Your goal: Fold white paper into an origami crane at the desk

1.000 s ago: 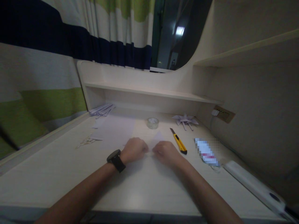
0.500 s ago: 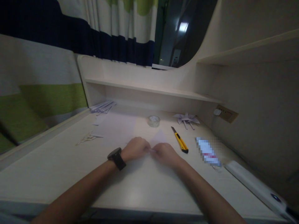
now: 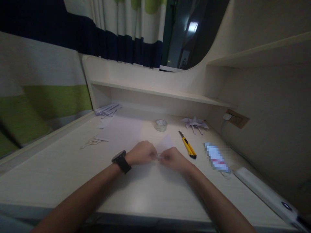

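Observation:
Above the middle of the desk, my left hand (image 3: 145, 152) and my right hand (image 3: 174, 158) meet, fingers closed in pinches. Between the fingertips shows a small whitish piece of paper (image 3: 159, 156), mostly hidden by the fingers; its shape is hard to make out. Just beyond the hands lies a pale paper triangle (image 3: 166, 141) on the desk. To the right of my right hand is a yellow utility knife (image 3: 188, 146) with its blade out. A roll of clear tape (image 3: 160, 125) sits behind the hands.
Paper sheets (image 3: 126, 127) lie left of centre, with rolled paper sticks (image 3: 108, 110) behind. Small pale strips (image 3: 93, 141) are at left. Folded paper pinwheels (image 3: 194, 123) stand at back right. A blurred-out phone-like object (image 3: 216, 158) and a white lamp bar (image 3: 264, 191) lie right.
Both hands stay together in nearly the same place; the right-hand fingers have shifted slightly and a bit more of the whitish piece shows. The camera view has moved a little.

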Demonstrator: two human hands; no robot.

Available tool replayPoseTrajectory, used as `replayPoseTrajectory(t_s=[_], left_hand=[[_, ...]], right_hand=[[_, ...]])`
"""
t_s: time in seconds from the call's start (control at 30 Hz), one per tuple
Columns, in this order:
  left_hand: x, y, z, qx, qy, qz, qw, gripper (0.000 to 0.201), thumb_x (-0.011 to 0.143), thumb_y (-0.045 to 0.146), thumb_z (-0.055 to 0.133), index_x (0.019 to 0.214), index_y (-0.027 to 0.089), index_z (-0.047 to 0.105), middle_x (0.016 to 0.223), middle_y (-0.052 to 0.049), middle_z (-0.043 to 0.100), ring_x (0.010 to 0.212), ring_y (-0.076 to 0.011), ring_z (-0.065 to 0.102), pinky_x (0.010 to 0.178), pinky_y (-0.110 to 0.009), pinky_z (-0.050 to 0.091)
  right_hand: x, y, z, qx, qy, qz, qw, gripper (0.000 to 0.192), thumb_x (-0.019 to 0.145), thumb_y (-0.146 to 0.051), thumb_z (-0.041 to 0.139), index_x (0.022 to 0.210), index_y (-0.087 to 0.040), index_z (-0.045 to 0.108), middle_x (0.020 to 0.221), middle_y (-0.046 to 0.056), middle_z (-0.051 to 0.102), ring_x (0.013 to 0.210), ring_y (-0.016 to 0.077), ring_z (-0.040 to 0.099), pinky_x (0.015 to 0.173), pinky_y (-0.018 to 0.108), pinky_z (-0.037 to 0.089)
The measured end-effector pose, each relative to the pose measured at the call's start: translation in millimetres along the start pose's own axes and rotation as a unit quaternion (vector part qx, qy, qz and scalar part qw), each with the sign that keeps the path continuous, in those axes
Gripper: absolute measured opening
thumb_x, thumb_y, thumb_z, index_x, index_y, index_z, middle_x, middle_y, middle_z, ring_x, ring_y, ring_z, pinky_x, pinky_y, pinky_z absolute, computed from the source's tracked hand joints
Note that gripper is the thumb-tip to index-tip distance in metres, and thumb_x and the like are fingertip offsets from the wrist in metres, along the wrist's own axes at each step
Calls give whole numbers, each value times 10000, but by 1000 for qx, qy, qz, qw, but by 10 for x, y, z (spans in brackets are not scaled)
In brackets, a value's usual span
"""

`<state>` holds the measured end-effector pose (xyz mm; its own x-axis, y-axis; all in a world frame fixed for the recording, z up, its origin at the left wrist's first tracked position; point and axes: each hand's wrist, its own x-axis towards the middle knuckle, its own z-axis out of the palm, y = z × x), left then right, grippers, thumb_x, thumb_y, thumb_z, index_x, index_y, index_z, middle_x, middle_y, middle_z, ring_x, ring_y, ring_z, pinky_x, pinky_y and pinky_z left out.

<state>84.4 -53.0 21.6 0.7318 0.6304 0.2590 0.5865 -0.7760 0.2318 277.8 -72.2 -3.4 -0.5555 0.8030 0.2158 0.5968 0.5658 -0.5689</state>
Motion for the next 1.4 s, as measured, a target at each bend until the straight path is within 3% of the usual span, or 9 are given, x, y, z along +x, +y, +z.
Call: replayPoseTrajectory(t_s=[0.13,0.27,0.37,0.47,0.63,0.8,1.0,1.13,1.4], left_hand=[[-10,-46,-26,11,-3,-10,1000,195,683,159,526,572,168,687,559,-63,661,471,-140,508,488,-267,228],[-25,-229,-31,22,-11,-37,999,169,655,145,543,532,153,658,529,-59,635,477,-137,495,481,-262,217],[-13,-336,7,-47,-59,-25,997,147,684,193,574,594,144,680,519,-25,614,459,-112,467,472,-241,227],[12,-334,64,-116,-76,2,990,187,748,227,554,692,138,709,562,-17,629,487,-106,487,485,-223,261],[33,-215,82,-127,-84,9,988,169,732,191,567,727,144,730,629,-35,679,533,-113,522,519,-218,293],[30,-169,20,-143,-119,-34,982,144,669,195,607,710,174,744,598,-14,677,543,-124,553,502,-209,305],[23,-244,-22,-174,-146,-88,970,156,627,185,591,653,162,743,524,-10,645,496,-128,547,490,-215,333],[17,-251,-20,-185,-144,-66,970,173,653,190,568,667,151,736,565,-15,659,528,-129,555,513,-216,343],[28,-239,30,-172,-139,-21,975,152,697,173,568,675,135,714,624,-23,681,545,-115,549,534,-207,341]], right_hand=[[-18,26,-98,8,-9,11,1000,190,711,-141,511,558,-142,622,481,-42,512,448,74,396,443,190,271],[-37,127,-271,-35,35,64,997,179,671,-121,515,605,-145,679,534,-7,607,489,106,484,465,200,320],[-26,134,-283,4,60,61,996,196,737,-195,528,744,-132,713,685,39,682,591,131,562,529,206,386],[-2,60,-157,24,23,28,999,225,781,-252,537,872,-143,711,759,43,690,626,127,569,560,202,395],[31,-8,43,-1,-2,19,1000,236,781,-219,511,615,-131,654,529,-14,546,492,82,435,479,195,285],[13,43,-58,94,-77,27,992,238,723,-165,482,504,-128,567,462,-56,378,455,60,309,442,193,229],[-20,134,-252,92,-32,101,990,178,696,-216,571,630,-108,697,504,-19,542,478,89,422,460,202,297],[21,141,-117,134,-18,82,987,229,724,-315,623,766,-113,723,640,27,653,554,113,514,528,213,373],[55,170,34,104,-57,62,991,155,719,-213,581,649,-121,685,597,16,648,536,107,524,516,202,369]])
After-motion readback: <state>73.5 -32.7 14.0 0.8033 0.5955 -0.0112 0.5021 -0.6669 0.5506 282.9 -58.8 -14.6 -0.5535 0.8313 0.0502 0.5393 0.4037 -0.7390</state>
